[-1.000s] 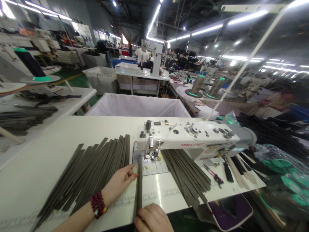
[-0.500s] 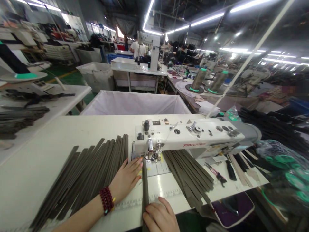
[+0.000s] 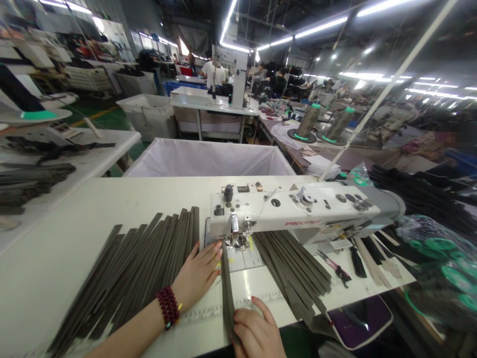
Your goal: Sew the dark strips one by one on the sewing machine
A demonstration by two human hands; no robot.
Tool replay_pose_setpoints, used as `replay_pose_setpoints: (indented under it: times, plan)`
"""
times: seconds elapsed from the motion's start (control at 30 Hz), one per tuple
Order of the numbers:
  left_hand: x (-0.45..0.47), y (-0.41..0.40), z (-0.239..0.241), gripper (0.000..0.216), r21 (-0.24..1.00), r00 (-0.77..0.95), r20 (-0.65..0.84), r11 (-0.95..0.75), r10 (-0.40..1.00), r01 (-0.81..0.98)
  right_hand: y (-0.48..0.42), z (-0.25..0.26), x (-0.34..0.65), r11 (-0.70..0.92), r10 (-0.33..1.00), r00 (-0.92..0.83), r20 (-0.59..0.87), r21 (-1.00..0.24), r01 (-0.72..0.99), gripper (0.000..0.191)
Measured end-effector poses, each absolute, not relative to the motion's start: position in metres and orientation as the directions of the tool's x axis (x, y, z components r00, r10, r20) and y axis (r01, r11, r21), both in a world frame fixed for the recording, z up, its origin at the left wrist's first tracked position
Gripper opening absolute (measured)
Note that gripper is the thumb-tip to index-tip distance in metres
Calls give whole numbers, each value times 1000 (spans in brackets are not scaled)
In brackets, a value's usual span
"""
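Note:
A narrow dark grey-olive fabric strip (image 3: 227, 291) runs lengthwise from the presser foot of a white sewing machine (image 3: 268, 213) towards me. My left hand (image 3: 199, 271) lies flat just left of the foot, fingers stretched out, the fingertips at the strip's left edge. Close to the table's front edge, my right hand (image 3: 257, 328) has its fingers curled round the strip's near end, the index finger raised a little. To the left of my left hand fans a row of similar strips (image 3: 145, 268). Another bundle of strips (image 3: 294, 271) lies right of the needle, partly beneath the machine arm.
Pink-handled scissors (image 3: 335, 267) and a black-handled tool (image 3: 357, 262) lie at the right. Behind the table stands a cloth-lined bin (image 3: 208, 156). Thread cones (image 3: 308, 123) stand on the right-hand bench. Farther back, a person in a white shirt (image 3: 214, 74) is at another table.
My right hand has shifted slightly right, swinging the strip's near end with it. My left hand stays beside the presser foot. The view has moved a little.

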State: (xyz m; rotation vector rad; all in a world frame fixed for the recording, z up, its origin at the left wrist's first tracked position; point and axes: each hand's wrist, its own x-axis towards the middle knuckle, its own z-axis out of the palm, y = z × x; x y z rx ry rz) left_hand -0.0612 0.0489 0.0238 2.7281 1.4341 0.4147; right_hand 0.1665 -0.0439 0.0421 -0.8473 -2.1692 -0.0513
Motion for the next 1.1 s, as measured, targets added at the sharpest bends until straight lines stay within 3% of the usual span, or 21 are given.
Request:
replay_pose_setpoints:
  times: [0.47, 1.1]
  plan:
    - [-59, 62, 25, 42, 127, 525, 203, -554, 826, 823, -10, 50, 162, 681, 702, -468, 537, -313, 662, 11]
    - [-58, 67, 24, 36, 122, 519, 206, -548, 829, 827, 38, 33, 144, 601, 750, -516, 413, -102, 793, 11]
